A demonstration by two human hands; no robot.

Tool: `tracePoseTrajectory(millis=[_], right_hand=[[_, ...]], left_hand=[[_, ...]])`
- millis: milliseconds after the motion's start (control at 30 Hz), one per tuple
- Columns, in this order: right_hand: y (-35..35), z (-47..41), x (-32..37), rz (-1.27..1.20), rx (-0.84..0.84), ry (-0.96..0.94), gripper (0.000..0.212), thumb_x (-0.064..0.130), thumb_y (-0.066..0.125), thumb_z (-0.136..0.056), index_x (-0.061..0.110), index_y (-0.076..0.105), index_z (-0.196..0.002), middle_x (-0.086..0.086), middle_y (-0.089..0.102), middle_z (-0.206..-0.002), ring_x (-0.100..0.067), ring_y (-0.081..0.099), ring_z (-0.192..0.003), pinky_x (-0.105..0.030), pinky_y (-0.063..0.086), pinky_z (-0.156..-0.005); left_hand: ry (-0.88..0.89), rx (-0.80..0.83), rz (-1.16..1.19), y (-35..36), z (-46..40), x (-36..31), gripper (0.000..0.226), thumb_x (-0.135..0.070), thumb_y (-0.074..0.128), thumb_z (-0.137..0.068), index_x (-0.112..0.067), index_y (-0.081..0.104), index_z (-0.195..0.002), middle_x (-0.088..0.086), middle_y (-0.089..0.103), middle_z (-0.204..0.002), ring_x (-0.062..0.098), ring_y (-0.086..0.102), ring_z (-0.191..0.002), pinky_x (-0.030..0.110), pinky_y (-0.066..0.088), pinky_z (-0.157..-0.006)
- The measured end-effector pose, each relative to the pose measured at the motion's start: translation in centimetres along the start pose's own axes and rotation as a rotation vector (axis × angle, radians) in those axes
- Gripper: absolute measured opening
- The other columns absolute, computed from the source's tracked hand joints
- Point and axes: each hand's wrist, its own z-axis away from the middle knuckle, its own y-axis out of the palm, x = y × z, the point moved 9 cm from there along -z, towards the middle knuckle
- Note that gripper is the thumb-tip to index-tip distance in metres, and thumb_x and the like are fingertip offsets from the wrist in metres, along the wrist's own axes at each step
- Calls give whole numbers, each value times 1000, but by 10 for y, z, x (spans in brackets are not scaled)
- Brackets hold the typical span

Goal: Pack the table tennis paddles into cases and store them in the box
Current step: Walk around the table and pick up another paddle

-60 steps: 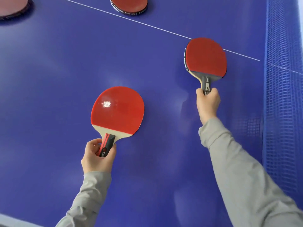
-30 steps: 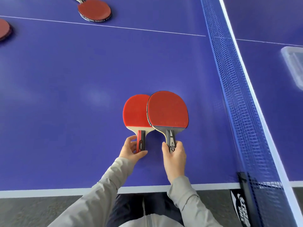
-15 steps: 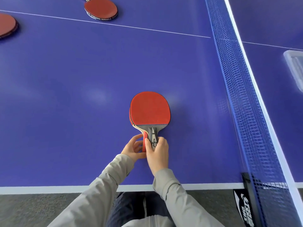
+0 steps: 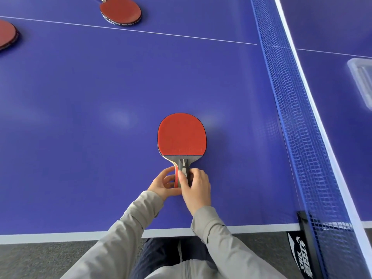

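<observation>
My right hand curls round the grey handle of the top paddle, thumb laid along it, and my left hand cups the red handle of the lower paddle from the other side, fingers bent round it and thumb beneath. The two paddles lie stacked flat, the red rubber of the top one facing up, their blades pointing straight away from my fingers; only a thin edge of the lower one shows along the left rim. Under them runs the blue table, glossy with soft reflections, its white edge line just behind my wrists and grey floor below that. To the right of my hands stands the blue net on its black post. Beyond the net, well apart from my fingers, sits a clear plastic box, blurred. Far ahead and to the left lie two more red paddles, one past the thin white line and one cut off by the frame edge.
</observation>
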Motion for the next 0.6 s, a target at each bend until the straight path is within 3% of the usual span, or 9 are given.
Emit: tracePoseTrajectory(millis=[67,133,233,300,433,600], right_hand=[[-11,0,-7,-45,-21,2,34,47,49,-91,18,58,-106,6,55,-100,-15,48,-105,-34,39,-92],[-24,1,-18,-53,-50,6,31,41,49,-93,18,57,-113,6,55,-107,-16,49,-110,-36,39,-95],[-39,6,-39,58,-56,-5,41,40,49,-94,20,49,-130,5,50,-127,-16,43,-123,-34,34,-101],[-46,10,-53,213,-28,-34,49,42,48,-94,22,41,-139,4,44,-136,-15,36,-129,-33,31,-101],[-55,22,-86,520,53,-45,60,49,42,-94,25,27,-147,-1,29,-152,-19,24,-141,-37,31,-106],[-69,46,-129,693,107,63,64,53,33,-95,26,14,-150,-2,12,-159,-18,12,-146,-34,22,-112]], left_hand=[[-23,-23,-7,0,0,0,78,-19,84,-50,-27,51,-120,4,67,-104,21,66,-93,34,52,-85],[-52,-71,5,-2,-2,0,73,-25,85,-52,-25,52,-117,5,67,-101,23,66,-93,33,53,-81],[-50,-154,-45,-6,-5,-6,36,-19,77,-75,-17,61,-107,2,66,-88,21,65,-82,29,53,-71],[-37,-172,-93,-6,-7,-10,16,-17,73,-79,-17,65,-92,0,63,-77,20,61,-74,33,54,-74],[-42,-164,-89,-9,-5,-17,11,-15,72,-80,-11,65,-87,0,58,-69,13,58,-59,29,51,-66],[-12,-110,-11,-5,3,-26,3,-11,66,-83,-8,66,-84,-2,60,-61,12,58,-57,21,51,-55]])
